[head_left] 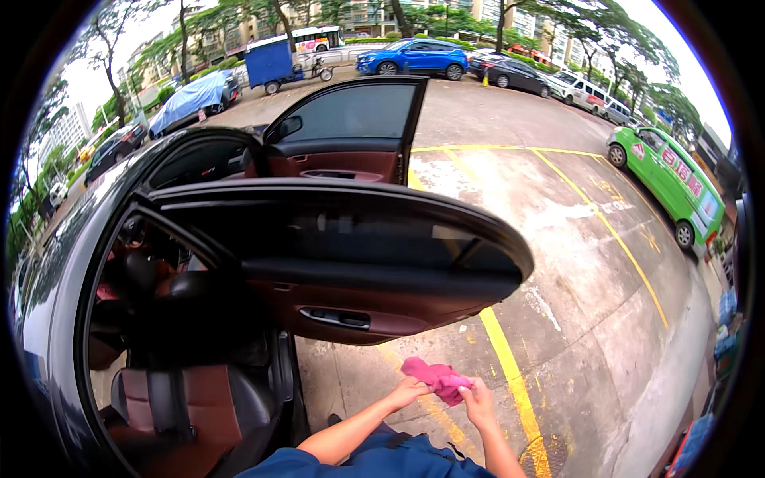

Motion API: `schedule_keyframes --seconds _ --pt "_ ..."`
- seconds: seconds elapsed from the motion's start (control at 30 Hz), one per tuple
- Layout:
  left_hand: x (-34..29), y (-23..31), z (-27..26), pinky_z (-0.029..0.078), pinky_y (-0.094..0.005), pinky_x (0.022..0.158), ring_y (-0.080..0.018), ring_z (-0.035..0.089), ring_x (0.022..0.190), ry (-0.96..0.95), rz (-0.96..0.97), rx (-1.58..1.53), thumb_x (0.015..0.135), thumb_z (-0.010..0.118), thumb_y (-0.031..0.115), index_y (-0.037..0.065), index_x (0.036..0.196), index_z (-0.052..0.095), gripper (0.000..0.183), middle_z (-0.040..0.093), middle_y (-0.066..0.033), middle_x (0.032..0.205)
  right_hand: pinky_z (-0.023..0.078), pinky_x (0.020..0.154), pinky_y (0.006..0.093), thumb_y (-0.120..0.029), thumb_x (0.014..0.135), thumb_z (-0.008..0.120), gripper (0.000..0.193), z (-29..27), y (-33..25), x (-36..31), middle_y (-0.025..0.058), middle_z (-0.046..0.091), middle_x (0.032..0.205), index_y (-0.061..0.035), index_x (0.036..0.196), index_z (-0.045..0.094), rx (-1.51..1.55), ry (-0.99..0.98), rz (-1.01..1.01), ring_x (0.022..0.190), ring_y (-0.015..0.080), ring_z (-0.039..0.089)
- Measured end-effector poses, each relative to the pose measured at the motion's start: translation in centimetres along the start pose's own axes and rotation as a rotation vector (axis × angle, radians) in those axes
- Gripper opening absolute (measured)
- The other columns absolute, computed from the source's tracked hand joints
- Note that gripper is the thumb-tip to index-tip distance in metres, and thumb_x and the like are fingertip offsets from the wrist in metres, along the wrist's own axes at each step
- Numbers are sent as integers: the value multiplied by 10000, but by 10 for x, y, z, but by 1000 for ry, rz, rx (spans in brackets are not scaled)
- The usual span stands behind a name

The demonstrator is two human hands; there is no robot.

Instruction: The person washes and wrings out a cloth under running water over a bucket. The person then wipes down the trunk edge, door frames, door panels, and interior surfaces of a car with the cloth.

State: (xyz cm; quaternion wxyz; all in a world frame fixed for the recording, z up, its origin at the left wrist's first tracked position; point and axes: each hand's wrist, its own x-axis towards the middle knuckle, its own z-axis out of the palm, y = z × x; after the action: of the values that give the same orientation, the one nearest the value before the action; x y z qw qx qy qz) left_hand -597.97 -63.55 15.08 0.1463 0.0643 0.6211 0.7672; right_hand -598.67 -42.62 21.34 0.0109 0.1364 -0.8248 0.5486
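Note:
Between my two hands hangs a crumpled pink cloth, held out in front of my body above the pavement. My left hand is closed on its left end, and my right hand pinches its right end. Just beyond the cloth stands the open rear door of a black car, its dark red and black inner panel and door handle facing me. To my left, the car's rear seat in brown and black shows through the doorway.
The front door also stands open farther off. Yellow lines mark the concrete pavement. A green van is parked at the right, a blue car and a blue box tricycle at the back. A raised kerb runs along the right.

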Motion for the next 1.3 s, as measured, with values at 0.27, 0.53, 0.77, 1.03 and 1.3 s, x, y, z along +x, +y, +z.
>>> schedule_keyframes --seconds 0.27,0.53,0.77,1.03,1.3 --pt "126 4 138 384 -302 908 -171 504 1034 -99 5 248 824 689 332 9 1165 511 503 562 -87 1115 441 763 245 -100 884 588 113 -177 15 40 37 609 891 -10 949 568 173 301 74 826 106 550" --pt "243 -11 208 482 -394 770 -270 631 895 -599 -237 1021 794 652 409 -1 1062 618 491 660 -174 958 464 802 250 -111 911 577 146 -286 32 137 79 640 967 9 991 558 652 260 67 860 111 581" --pt "353 45 287 407 -336 949 -167 534 1075 -606 -37 -45 862 653 334 39 1209 499 481 588 -84 1127 457 890 279 -150 905 592 290 -361 49 238 106 633 1063 33 1125 544 712 -25 87 972 158 597" --pt "453 58 326 396 -363 1030 -178 500 1178 -110 -176 -908 938 539 168 34 1349 367 465 493 -62 1289 411 963 315 -209 924 560 352 -435 181 276 92 510 1249 -13 1214 525 237 29 123 1149 169 492" --pt "568 61 355 434 -340 984 -165 526 1140 72 -72 -465 896 612 185 40 1328 398 504 540 -59 1208 387 929 286 -315 951 504 370 -479 286 335 25 573 1090 -32 1187 528 648 -197 246 1041 119 498"
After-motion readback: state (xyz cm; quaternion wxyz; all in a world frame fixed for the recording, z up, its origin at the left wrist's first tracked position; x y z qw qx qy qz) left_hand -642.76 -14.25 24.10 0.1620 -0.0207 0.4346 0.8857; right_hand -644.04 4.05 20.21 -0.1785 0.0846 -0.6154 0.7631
